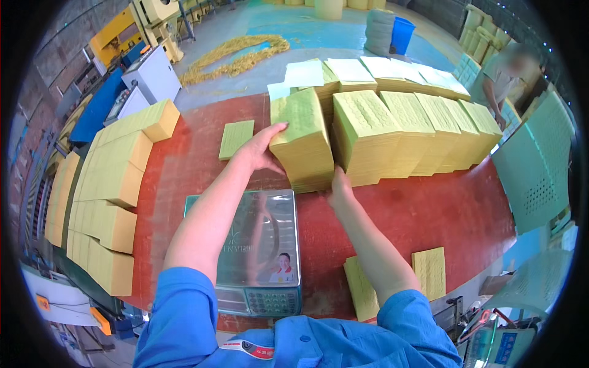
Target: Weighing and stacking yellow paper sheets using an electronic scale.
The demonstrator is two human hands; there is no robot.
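Both hands, left [262, 149] and right [338, 189], grasp a tall stack of yellow paper sheets [302, 141]; loosely squeezed, sheets could slide and spill.

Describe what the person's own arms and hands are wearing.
Both forearms are bare from short, bright blue sleeves that end near the elbow, part of a blue work shirt with a small red and white patch low on the chest. The left hand and right hand are ungloved; no rings, watch or bands show.

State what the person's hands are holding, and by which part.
Both hands grip a yellow paper stack: left hand on its left side, right hand at its lower right corner.
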